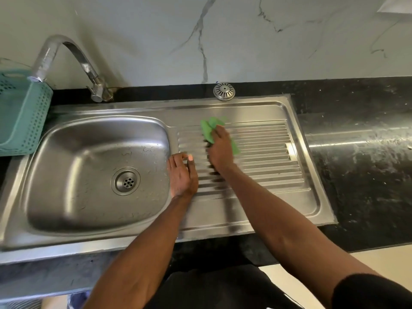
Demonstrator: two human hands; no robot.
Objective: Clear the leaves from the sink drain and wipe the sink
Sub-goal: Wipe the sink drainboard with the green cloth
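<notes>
A stainless steel sink has its basin on the left and a ribbed drainboard on the right. The round drain in the basin floor shows no leaves. My right hand presses a green cloth onto the ribs near the drainboard's upper left; it is motion-blurred. My left hand rests flat on the ridge between basin and drainboard, fingers apart, holding nothing.
A curved chrome tap rises behind the basin. A teal perforated basket stands at the left edge. A round metal strainer cap sits on the black counter behind the drainboard. A marble wall is behind.
</notes>
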